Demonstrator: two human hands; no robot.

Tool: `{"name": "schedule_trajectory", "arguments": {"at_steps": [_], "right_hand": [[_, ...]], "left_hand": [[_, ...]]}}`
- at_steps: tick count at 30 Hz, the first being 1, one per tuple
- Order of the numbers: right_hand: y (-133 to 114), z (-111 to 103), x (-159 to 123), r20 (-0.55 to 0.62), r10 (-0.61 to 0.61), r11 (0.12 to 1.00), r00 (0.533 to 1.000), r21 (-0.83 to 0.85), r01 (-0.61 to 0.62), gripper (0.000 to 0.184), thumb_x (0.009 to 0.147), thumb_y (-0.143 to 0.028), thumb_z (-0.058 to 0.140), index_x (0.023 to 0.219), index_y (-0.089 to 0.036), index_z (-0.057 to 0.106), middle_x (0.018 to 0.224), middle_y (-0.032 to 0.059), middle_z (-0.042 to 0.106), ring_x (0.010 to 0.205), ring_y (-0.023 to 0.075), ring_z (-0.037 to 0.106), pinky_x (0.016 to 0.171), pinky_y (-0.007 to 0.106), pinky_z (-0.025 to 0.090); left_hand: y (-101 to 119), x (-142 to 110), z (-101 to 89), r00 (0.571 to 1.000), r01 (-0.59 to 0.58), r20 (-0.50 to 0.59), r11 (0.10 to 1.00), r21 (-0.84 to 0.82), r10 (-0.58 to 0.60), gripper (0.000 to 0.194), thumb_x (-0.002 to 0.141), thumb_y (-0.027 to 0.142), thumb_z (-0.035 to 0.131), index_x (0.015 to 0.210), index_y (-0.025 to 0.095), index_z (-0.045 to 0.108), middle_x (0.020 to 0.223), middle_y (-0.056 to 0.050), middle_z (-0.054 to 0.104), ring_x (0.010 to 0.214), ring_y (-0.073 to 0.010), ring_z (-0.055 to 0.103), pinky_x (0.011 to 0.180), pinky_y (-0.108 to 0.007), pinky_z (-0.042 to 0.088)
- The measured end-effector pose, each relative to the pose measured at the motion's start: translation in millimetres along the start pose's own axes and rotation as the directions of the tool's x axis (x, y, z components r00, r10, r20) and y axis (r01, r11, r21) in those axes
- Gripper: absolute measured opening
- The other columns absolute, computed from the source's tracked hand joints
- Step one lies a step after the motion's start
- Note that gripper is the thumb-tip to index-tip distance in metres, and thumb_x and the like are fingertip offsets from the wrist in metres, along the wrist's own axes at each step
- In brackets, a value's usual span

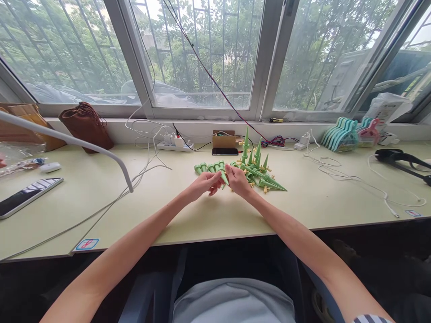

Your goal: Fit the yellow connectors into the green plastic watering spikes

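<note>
Both hands meet over the middle of the table around one green plastic watering spike (pixel 224 178), its pointed end angled down towards me. My left hand (pixel 204 185) pinches it between thumb and fingers. My right hand (pixel 237 180) is closed at the spike's other side, its fingertips largely hidden. Just behind the left hand lies a row of green spike pieces (pixel 203 168) with ribbed caps. To the right of my right hand is a pile of green spikes (pixel 269 179), some standing upright, with small yellow valves (pixel 266 190) among them.
A phone (pixel 225 152) lies before a small cardboard box (pixel 223 140) at the back. A power strip (pixel 174 144) and loose white cables (pixel 148 168) are to the left. Another phone (pixel 28 196) lies far left; teal hangers (pixel 340 134) and black headphones (pixel 402 159) are right.
</note>
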State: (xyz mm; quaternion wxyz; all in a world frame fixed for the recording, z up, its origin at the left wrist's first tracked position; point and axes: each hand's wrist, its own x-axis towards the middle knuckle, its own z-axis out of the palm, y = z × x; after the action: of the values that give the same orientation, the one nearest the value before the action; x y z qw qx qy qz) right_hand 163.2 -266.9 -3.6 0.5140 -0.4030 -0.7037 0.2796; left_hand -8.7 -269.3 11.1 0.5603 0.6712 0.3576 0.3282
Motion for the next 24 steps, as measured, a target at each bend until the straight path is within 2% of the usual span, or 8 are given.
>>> {"name": "schedule_trajectory", "arguments": {"at_steps": [6, 10, 13, 16, 19, 21, 24], "right_hand": [[3, 2, -1, 0.052, 0.046, 0.998, 0.998, 0.048, -0.048, 0.059, 0.097, -0.069, 0.033, 0.062, -0.022, 0.04, 0.05, -0.0014, 0.045, 0.05, 0.0121, 0.041, 0.05, 0.026, 0.031], [5, 2, 0, 0.084, 0.091, 0.985, 0.992, 0.136, -0.102, 0.059, 0.096, -0.069, 0.038, 0.06, -0.023, 0.037, 0.047, -0.0027, 0.039, 0.046, 0.0119, 0.04, 0.047, 0.025, 0.031], [7, 3, 1, 0.113, 0.147, 0.962, 0.983, 0.216, -0.169, 0.058, 0.095, -0.068, 0.044, 0.058, -0.023, 0.037, 0.045, -0.004, 0.034, 0.042, 0.0108, 0.035, 0.043, 0.025, 0.028], [8, 2, 1, 0.178, 0.205, 0.917, 0.963, 0.308, -0.252, 0.057, 0.095, -0.063, 0.048, 0.056, -0.024, 0.034, 0.044, -0.0055, 0.029, 0.038, 0.0086, 0.028, 0.039, 0.024, 0.023], [5, 0, 1, 0.255, 0.236, 0.862, 0.938, 0.389, -0.323, 0.055, 0.097, -0.054, 0.049, 0.055, -0.024, 0.028, 0.045, -0.0073, 0.024, 0.037, 0.0061, 0.02, 0.037, 0.023, 0.017], [2, -2, 1, 0.293, 0.247, 0.838, 0.924, 0.413, -0.355, 0.053, 0.098, -0.047, 0.049, 0.056, -0.024, 0.028, 0.046, -0.0084, 0.021, 0.038, 0.0049, 0.016, 0.037, 0.021, 0.015], [-2, -4, 0, 0.33, 0.262, 0.817, 0.907, 0.425, -0.39, 0.049, 0.098, -0.041, 0.05, 0.057, -0.023, 0.029, 0.047, -0.0094, 0.02, 0.039, 0.0042, 0.015, 0.037, 0.019, 0.014]], "left_hand": [[1, -2, -2.7, 0.999, -0.044, -0.028, 0.995, 0.084, 0.047, 0.056, 0.082, 0.067, 0.066, 0.07, 0.013, 0.062, 0.064, -0.002, 0.057, 0.047, -0.0073, 0.049, 0.043, -0.021, 0.038], [-1, -3, -2.3, 0.986, -0.11, -0.096, 0.964, 0.241, 0.136, 0.047, 0.082, 0.059, 0.07, 0.071, 0.014, 0.061, 0.052, 0.003, 0.049, 0.044, -0.0068, 0.045, 0.043, -0.02, 0.035], [-3, -2, -0.4, 0.965, -0.17, -0.138, 0.931, 0.323, 0.224, 0.039, 0.083, 0.053, 0.07, 0.078, 0.015, 0.064, 0.057, 0.003, 0.05, 0.045, -0.0067, 0.043, 0.041, -0.02, 0.033], [-6, 0, -0.5, 0.906, -0.295, -0.149, 0.845, 0.446, 0.396, 0.034, 0.083, 0.048, 0.071, 0.076, 0.016, 0.064, 0.072, 0.0, 0.056, 0.051, -0.0074, 0.048, 0.046, -0.021, 0.04], [-10, 1, -3.2, 0.82, -0.406, -0.089, 0.685, 0.604, 0.565, 0.034, 0.087, 0.045, 0.069, 0.07, 0.016, 0.06, 0.078, -0.001, 0.056, 0.057, -0.0082, 0.049, 0.053, -0.023, 0.045], [-11, 0, -5.3, 0.781, -0.449, -0.024, 0.587, 0.674, 0.624, 0.031, 0.09, 0.043, 0.066, 0.074, 0.017, 0.062, 0.079, -0.001, 0.056, 0.057, -0.0081, 0.05, 0.056, -0.022, 0.045], [-13, -1, -7.4, 0.739, -0.492, 0.049, 0.487, 0.722, 0.672, 0.025, 0.094, 0.04, 0.063, 0.085, 0.017, 0.067, 0.083, -0.002, 0.057, 0.057, -0.0076, 0.049, 0.056, -0.022, 0.044]]}}
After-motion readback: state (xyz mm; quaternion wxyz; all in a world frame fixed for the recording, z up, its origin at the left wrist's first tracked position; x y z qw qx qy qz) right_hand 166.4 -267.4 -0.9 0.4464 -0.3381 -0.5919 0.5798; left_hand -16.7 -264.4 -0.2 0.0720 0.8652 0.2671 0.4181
